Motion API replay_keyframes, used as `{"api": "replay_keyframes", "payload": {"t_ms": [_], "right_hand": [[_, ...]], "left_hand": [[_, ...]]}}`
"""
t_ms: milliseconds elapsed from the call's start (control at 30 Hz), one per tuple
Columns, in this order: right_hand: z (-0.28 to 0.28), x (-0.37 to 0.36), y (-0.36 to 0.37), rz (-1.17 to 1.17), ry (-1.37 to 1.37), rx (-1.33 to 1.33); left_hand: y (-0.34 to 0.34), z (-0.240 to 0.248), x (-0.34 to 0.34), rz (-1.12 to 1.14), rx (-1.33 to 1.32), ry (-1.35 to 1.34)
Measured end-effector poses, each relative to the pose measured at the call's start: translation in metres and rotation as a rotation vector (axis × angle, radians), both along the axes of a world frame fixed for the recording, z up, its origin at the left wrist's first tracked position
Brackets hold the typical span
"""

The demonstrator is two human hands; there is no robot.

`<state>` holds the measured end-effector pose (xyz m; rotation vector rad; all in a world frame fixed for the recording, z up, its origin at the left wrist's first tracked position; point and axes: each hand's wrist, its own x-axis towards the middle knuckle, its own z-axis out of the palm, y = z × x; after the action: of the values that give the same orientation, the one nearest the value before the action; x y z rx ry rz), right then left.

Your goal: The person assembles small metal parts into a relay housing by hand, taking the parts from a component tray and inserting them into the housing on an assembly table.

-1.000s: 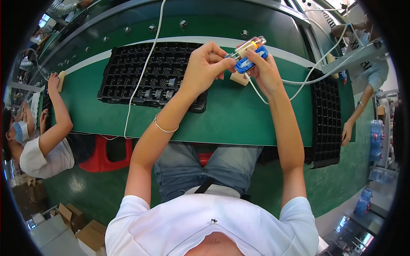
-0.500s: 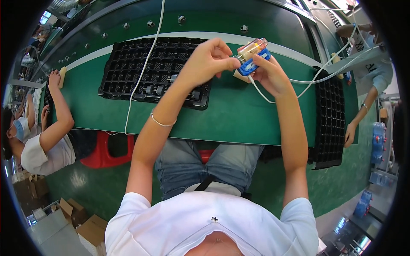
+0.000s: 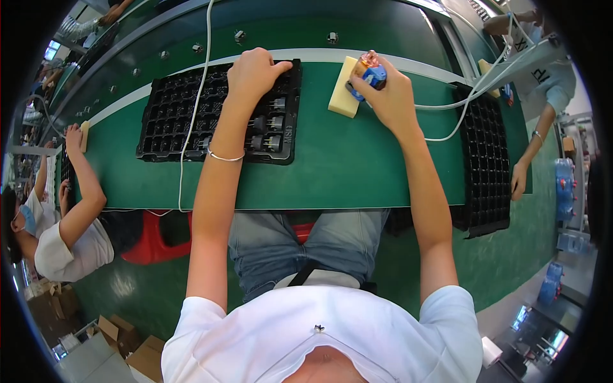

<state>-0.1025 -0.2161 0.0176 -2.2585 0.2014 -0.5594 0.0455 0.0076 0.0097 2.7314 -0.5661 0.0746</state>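
Observation:
My left hand (image 3: 250, 75) is over the far right part of a black compartment tray (image 3: 147, 137). Its thumb sticks out to the right, apart from the fingers, which bend down out of sight; nothing shows in it. Several small black-and-metal parts (image 3: 273, 142) sit in compartments at the tray's right side, by my left wrist. In my right hand (image 3: 393, 96), closed around it, is a small blue device (image 3: 373, 75) with a clear top and copper-coloured pieces inside. It is tilted above the right edge of a pale yellow block (image 3: 343, 92) on the green table.
Another black tray (image 3: 483, 159) is at the table's right end, beside a person's hand (image 3: 519, 182). A white cable (image 3: 202, 89) crosses the left tray. Small metal parts (image 3: 332, 38) stand spaced along the dark strip behind. A second person (image 3: 76, 236) works at the left.
My left hand has left the device and moved left over the tray. My right hand has brought the blue device slightly left, beside the yellow block. The view has shifted a little.

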Motion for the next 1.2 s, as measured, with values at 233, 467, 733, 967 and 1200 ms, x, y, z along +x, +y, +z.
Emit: {"api": "replay_keyframes", "payload": {"t_ms": [233,467,733,967,1200], "right_hand": [[-0.007,-0.005,0.007,-0.036,-0.128,-0.154],[-0.007,-0.003,0.010,-0.045,-0.135,-0.161],[-0.010,-0.001,-0.007,-0.095,-0.122,-0.170],[-0.011,-0.002,-0.003,-0.002,-0.048,-0.109],[-0.015,-0.001,-0.005,-0.002,-0.117,-0.135]], "left_hand": [[-0.010,0.004,-0.014,0.001,0.014,-0.099],[-0.010,0.000,-0.015,-0.040,-0.109,-0.378],[-0.010,0.026,-0.033,-0.226,-0.738,0.107],[-0.020,0.021,-0.060,-0.253,-1.233,0.699],[-0.023,0.002,-0.060,-0.148,-1.385,0.745]]}}
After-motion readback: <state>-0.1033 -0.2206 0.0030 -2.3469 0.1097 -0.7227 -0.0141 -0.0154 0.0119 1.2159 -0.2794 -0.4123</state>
